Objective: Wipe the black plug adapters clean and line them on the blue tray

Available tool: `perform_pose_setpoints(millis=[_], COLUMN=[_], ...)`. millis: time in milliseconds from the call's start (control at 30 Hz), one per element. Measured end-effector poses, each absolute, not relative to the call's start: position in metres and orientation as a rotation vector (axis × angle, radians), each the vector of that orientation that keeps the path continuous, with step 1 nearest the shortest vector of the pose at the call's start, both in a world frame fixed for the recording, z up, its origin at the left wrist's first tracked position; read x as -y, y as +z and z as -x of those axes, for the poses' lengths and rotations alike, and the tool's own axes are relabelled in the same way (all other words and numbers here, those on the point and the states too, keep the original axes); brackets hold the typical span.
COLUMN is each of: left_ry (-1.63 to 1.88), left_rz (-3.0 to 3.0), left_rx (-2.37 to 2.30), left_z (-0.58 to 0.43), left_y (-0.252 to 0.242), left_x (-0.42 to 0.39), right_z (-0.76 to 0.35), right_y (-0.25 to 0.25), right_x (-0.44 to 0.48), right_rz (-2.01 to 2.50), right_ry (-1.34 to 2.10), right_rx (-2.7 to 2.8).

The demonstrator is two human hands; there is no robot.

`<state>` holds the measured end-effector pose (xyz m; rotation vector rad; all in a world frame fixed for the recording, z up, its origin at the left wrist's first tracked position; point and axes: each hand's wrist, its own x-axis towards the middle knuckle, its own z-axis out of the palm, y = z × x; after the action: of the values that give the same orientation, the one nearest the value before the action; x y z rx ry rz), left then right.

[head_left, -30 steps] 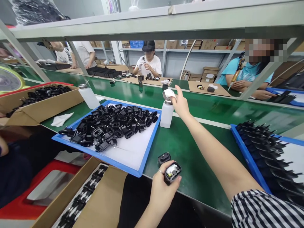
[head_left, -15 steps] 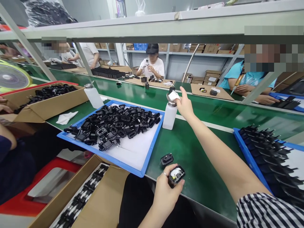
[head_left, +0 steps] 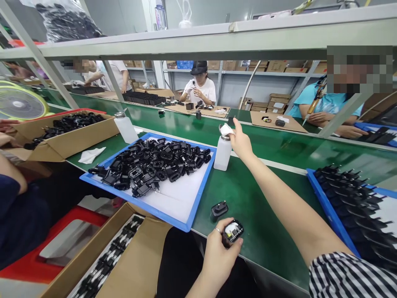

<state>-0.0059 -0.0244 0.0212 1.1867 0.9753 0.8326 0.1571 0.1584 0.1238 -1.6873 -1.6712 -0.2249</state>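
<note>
One capped housing (head_left: 219,211) seems finished; our left fingers (head_left: 220,225) hold an open housing (head_left: 233,231) — our right fingers (head_left: 238,127) pinch cloth (head_left: 226,129) at the bottle (head_left: 222,155).

On our bench (head_left: 242,186), a tray (head_left: 186,196) holds plug parts (head_left: 158,163). Just right of it stands a bottle (head_left: 222,156), a cloth (head_left: 226,129) in our right hand (head_left: 241,142) at its top. In front of the bottle stands an adapter (head_left: 219,211); right of that, our left hand (head_left: 218,251) has a casing (head_left: 233,231). Far right lies a second tray (head_left: 336,220). Left, a wipe (head_left: 91,155) lies between the first tray and a carton (head_left: 80,136).
</note>
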Motion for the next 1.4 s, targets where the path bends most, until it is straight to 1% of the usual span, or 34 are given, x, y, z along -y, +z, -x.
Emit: perform_pose_setpoints(millis=[433,567,733,833,1000,1100,1233,1400], left_ry=[0.798,0.815,0.814,0.818,0.887,0.964,1.027,0.822], left_rz=[-1.219,-1.219,-1.228,-1.262,-1.254,-1.195,-1.059,-0.912], left_rx=[-0.997,-0.994,-1.002,-1.012,-1.031,-0.97,-0.763,-0.575], left_z=[0.003,0.005,0.006,0.006,0.012,0.017,0.022,0.029], left_y=[0.014,0.016,0.02,0.022,0.026,0.033,0.045,0.049], left_x=[0.026,0.028,0.031,0.033,0.031,0.027,0.026,0.029], right_z=[-0.162,-0.166,-0.162,-0.16,-0.166,-0.165,-0.141,-0.103], right_y=[0.122,0.125,0.118,0.118,0.138,0.143,0.122,0.091], right_x=[-0.161,-0.159,-0.152,-0.152,-0.142,-0.11,-0.039,0.028], right_rz=[1.66,1.597,1.507,1.525,1.514,1.484,1.406,1.286], right_ry=[-0.27,-0.349,-0.493,-0.466,-0.187,0.069,0.512,1.006], right_rx=[1.7,1.725,1.913,1.912,1.551,1.355,1.195,1.072])
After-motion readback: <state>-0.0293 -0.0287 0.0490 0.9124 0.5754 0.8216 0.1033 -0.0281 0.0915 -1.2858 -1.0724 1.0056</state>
